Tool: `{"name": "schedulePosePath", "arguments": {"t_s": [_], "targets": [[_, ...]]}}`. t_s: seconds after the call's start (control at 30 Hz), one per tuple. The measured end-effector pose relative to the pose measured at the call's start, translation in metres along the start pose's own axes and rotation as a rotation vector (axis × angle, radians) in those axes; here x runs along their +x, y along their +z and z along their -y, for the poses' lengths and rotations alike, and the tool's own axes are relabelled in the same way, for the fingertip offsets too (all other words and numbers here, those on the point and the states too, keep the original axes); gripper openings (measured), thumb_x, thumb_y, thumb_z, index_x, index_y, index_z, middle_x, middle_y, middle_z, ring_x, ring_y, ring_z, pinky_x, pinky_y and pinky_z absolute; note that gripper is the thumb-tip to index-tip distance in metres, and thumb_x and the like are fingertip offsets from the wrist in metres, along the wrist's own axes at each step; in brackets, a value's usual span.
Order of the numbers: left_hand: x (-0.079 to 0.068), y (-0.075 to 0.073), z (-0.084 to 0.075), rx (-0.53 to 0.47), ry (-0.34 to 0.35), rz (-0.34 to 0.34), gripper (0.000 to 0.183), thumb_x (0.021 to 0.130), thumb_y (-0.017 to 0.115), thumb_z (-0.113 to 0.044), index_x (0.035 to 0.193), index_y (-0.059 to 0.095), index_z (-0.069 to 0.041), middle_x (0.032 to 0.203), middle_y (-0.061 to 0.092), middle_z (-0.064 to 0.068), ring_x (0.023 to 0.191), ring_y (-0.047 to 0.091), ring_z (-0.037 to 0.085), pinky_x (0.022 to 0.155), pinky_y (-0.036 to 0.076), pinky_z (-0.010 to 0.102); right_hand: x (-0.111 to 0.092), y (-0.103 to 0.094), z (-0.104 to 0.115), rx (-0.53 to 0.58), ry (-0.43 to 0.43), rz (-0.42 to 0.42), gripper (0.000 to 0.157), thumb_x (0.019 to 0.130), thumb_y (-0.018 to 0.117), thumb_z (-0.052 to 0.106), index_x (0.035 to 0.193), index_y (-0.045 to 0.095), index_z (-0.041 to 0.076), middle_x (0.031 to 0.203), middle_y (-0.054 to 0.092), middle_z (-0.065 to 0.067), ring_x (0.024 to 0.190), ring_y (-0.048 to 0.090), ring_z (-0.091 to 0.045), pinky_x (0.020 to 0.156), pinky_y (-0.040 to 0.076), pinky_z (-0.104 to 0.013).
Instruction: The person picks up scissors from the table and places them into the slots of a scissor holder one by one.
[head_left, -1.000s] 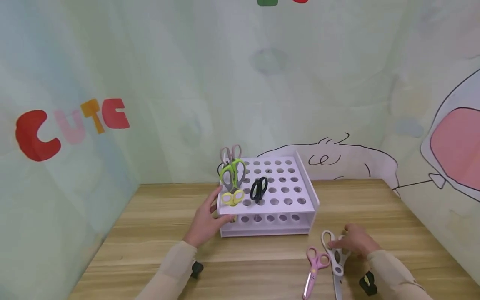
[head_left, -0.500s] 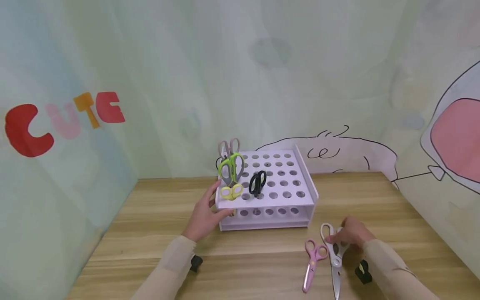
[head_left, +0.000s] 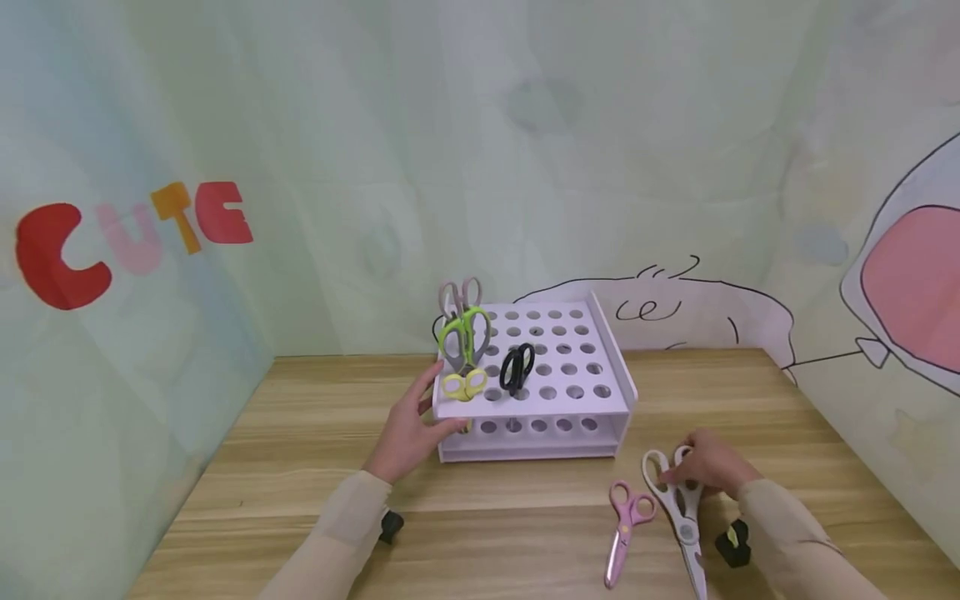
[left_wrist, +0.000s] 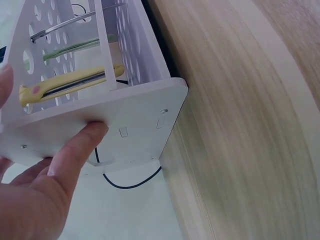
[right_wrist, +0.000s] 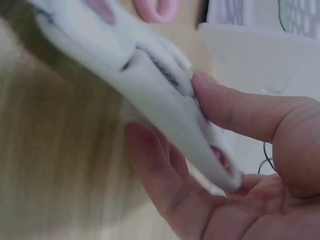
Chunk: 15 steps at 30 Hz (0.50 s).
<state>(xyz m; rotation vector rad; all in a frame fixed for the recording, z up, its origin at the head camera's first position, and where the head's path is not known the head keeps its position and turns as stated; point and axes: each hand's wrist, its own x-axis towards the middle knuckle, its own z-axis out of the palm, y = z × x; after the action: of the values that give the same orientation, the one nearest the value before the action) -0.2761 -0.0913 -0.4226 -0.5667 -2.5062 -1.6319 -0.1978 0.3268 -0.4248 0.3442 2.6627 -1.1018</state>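
Observation:
At the left side of a white rack point(head_left: 532, 437) with round holes, my left hand point(head_left: 405, 437) holds the corner, its thumb toward the front. In the left wrist view one finger presses the outer face of the side panel point(left_wrist: 135, 117). My right hand point(head_left: 708, 467) pinches a handle loop of the white scissors point(head_left: 686, 529) between thumb and fingers. Those scissors lie with their blades toward me and handles spread apart. Left of them are the pink scissors point(head_left: 622, 533). Standing in the rack are yellow scissors point(head_left: 464, 385), green-and-grey scissors point(head_left: 467, 333) and black scissors point(head_left: 517, 368).
Pinkish-grey handles point(head_left: 471, 292) rise at the rack's back left corner. Small black objects lie by my left point(head_left: 391, 527) and right forearms. The wooden table point(head_left: 315, 417) ends at a printed cloth backdrop point(head_left: 360, 208).
The white scissors have turned, their blade end swinging to the right, while my right hand stays at the handle. My left hand keeps its place at the rack. The head view has shifted slightly.

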Motion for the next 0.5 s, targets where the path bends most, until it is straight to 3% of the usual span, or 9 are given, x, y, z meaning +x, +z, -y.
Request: {"name": "schedulePosePath", "arguments": {"t_s": [0.23,0.4,0.5], "targets": [[-0.001,0.001,0.0,-0.012,0.014,-0.007,0.092,0.077,0.085,-0.01,0.154,0.034,-0.021,0.159,0.03,0.008,0.142,0.033,0.03,0.109,0.039,0.04,-0.006,-0.009,-0.007,0.153,0.001,0.032,0.033,0.086,0.071,0.0,0.109,0.048,-0.008,0.084,0.056,-0.014,0.066,0.061,-0.021,0.055,0.056,-0.033],[-0.003,0.001,-0.001,-0.015,0.014,-0.023,0.093,0.076,0.086,-0.012,0.154,0.035,-0.021,0.158,0.03,0.009,0.141,0.034,0.031,0.108,0.04,0.04,-0.008,-0.016,-0.013,0.205,-0.023,0.094,0.036,0.089,0.064,-0.004,0.118,0.043,-0.008,0.086,0.048,-0.012,0.066,0.055,-0.02,0.05,0.049,-0.027],[-0.003,-0.001,-0.003,-0.012,0.009,-0.031,0.093,0.076,0.086,-0.011,0.154,0.035,-0.021,0.159,0.03,0.009,0.141,0.034,0.03,0.108,0.04,0.039,-0.01,-0.024,-0.012,0.273,-0.065,0.179,0.043,0.089,0.06,-0.008,0.126,0.039,-0.011,0.091,0.045,-0.014,0.072,0.057,-0.023,0.055,0.056,-0.033]]}}
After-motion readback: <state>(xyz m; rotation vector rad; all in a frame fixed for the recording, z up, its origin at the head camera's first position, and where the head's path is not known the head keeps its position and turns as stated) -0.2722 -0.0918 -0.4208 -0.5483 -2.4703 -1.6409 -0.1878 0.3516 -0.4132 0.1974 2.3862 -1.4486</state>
